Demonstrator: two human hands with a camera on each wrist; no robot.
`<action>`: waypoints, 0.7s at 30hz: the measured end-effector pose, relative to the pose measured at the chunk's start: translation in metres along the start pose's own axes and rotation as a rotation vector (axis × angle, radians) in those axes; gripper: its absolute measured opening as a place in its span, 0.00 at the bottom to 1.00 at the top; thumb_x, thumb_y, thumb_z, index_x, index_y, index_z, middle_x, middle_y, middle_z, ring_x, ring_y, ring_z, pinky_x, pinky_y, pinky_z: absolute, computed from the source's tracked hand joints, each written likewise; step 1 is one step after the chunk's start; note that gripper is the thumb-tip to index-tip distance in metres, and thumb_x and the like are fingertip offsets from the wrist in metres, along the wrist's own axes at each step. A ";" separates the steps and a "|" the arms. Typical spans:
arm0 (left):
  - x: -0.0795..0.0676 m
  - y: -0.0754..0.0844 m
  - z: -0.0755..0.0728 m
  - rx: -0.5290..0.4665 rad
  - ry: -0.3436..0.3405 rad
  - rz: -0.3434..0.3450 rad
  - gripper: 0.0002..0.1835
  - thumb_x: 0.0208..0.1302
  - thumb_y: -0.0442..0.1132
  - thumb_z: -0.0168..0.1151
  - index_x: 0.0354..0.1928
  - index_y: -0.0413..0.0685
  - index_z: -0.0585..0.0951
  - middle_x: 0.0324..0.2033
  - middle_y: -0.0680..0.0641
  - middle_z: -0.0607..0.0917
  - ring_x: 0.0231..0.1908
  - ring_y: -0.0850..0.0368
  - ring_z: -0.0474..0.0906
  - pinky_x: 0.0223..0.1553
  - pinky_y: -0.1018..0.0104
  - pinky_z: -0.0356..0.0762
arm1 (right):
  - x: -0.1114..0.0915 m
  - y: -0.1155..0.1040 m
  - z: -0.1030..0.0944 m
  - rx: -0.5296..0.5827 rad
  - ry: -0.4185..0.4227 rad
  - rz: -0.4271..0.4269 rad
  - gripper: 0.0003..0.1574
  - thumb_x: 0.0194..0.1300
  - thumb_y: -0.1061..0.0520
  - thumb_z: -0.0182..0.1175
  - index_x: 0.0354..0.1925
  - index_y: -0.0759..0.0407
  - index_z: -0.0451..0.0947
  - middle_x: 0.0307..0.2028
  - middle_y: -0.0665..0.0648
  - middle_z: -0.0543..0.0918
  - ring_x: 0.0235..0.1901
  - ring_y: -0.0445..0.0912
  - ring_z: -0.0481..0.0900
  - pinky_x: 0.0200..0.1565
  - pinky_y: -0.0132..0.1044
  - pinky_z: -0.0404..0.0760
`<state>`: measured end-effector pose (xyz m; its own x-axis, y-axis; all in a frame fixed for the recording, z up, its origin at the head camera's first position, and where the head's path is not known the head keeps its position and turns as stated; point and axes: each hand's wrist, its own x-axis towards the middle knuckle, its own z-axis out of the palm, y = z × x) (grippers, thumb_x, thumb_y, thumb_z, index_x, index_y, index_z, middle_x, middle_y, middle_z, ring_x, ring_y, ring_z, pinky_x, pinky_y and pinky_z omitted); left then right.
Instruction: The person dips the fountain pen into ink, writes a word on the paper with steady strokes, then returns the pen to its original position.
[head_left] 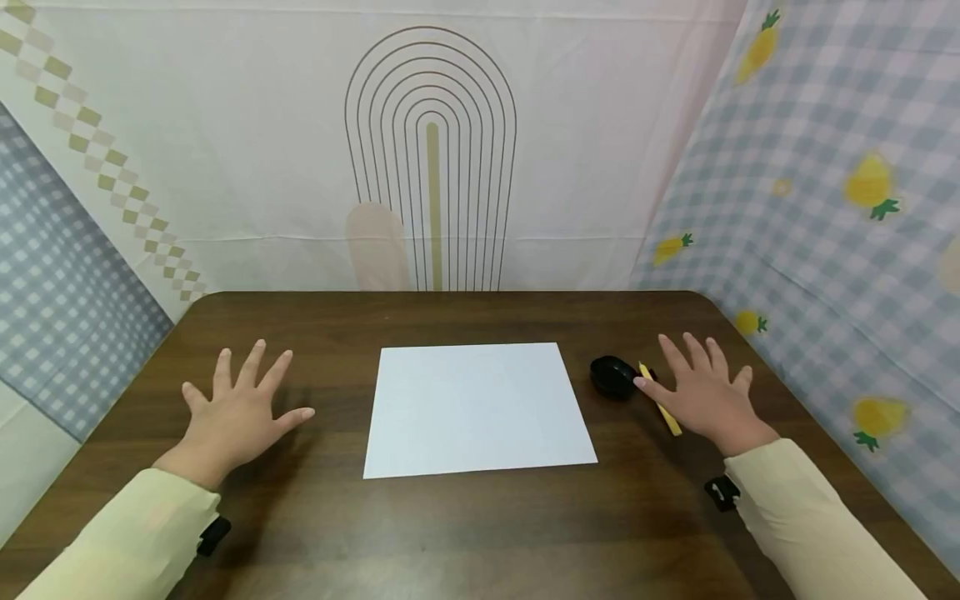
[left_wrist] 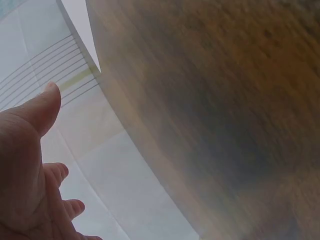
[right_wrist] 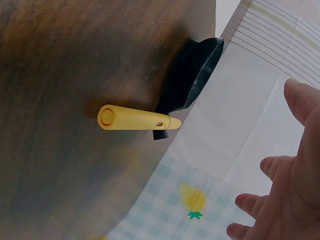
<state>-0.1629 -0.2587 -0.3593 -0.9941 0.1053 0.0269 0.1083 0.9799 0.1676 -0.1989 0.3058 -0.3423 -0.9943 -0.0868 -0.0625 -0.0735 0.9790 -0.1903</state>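
A blank white sheet of paper (head_left: 480, 408) lies on the brown wooden table between the hands. To its left my left hand (head_left: 232, 412) hovers with fingers spread, holding nothing; its shadow falls on the wood. On the other side, my right hand (head_left: 708, 400) is spread above the table near a slim yellow tool (right_wrist: 132, 118). This tool tapers to one end and has a red ring at the other; its exact kind is unclear. It rests across the short handle of a small black round scoop-like dish (head_left: 612, 377), right of the paper.
The brown table (head_left: 480, 533) ends at a far edge in front of a white cloth (head_left: 247, 150) with arch lines. Blue checked cloth with yellow fruit (head_left: 870, 179) hangs along the right side; more checked cloth (head_left: 60, 275) hangs at left. Black bands show at both wrists.
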 end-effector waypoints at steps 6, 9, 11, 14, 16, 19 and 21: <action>-0.001 0.002 0.000 -0.001 -0.003 0.006 0.51 0.61 0.71 0.51 0.77 0.50 0.48 0.74 0.32 0.40 0.68 0.20 0.30 0.50 0.15 0.30 | 0.000 0.003 0.003 0.014 -0.011 0.011 0.61 0.65 0.21 0.38 0.77 0.56 0.35 0.73 0.74 0.37 0.69 0.74 0.29 0.53 0.81 0.31; 0.000 0.002 -0.001 0.003 -0.009 0.006 0.51 0.61 0.71 0.52 0.77 0.50 0.48 0.74 0.32 0.40 0.68 0.20 0.30 0.50 0.14 0.31 | 0.000 0.006 0.005 0.016 -0.010 0.013 0.61 0.64 0.20 0.39 0.77 0.56 0.35 0.73 0.74 0.38 0.69 0.74 0.31 0.53 0.81 0.33; 0.001 0.003 -0.001 0.001 -0.018 0.005 0.51 0.61 0.71 0.52 0.77 0.50 0.47 0.74 0.32 0.40 0.68 0.20 0.30 0.50 0.14 0.31 | 0.001 0.007 0.006 0.020 -0.013 0.015 0.61 0.64 0.20 0.39 0.77 0.56 0.35 0.73 0.74 0.38 0.69 0.74 0.31 0.53 0.81 0.34; 0.002 0.003 0.000 -0.001 -0.031 0.004 0.52 0.61 0.71 0.52 0.77 0.50 0.47 0.74 0.32 0.40 0.68 0.20 0.29 0.50 0.14 0.31 | 0.001 0.008 0.008 0.025 -0.020 0.018 0.62 0.64 0.20 0.38 0.77 0.57 0.35 0.72 0.75 0.38 0.69 0.75 0.33 0.54 0.80 0.37; 0.004 0.004 0.001 0.000 -0.036 0.006 0.52 0.60 0.72 0.52 0.77 0.50 0.47 0.74 0.33 0.40 0.68 0.20 0.30 0.50 0.14 0.31 | 0.001 0.009 0.009 0.030 -0.025 0.019 0.62 0.64 0.20 0.38 0.77 0.58 0.35 0.72 0.75 0.39 0.68 0.75 0.34 0.54 0.80 0.38; 0.006 0.007 0.003 0.003 -0.034 0.013 0.52 0.60 0.71 0.53 0.77 0.50 0.48 0.74 0.33 0.41 0.68 0.21 0.32 0.50 0.14 0.33 | 0.000 0.008 0.010 0.037 -0.028 0.024 0.62 0.64 0.20 0.39 0.77 0.59 0.36 0.72 0.77 0.40 0.68 0.76 0.35 0.54 0.80 0.41; 0.007 0.010 0.004 0.000 -0.030 0.021 0.52 0.60 0.71 0.54 0.77 0.51 0.48 0.74 0.34 0.42 0.69 0.21 0.33 0.51 0.15 0.33 | -0.001 0.008 0.010 0.042 -0.029 0.028 0.62 0.65 0.21 0.39 0.77 0.60 0.36 0.71 0.77 0.40 0.67 0.76 0.36 0.54 0.79 0.41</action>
<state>-0.1687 -0.2475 -0.3610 -0.9914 0.1309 0.0006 0.1291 0.9774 0.1672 -0.1979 0.3121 -0.3540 -0.9932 -0.0651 -0.0965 -0.0415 0.9725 -0.2291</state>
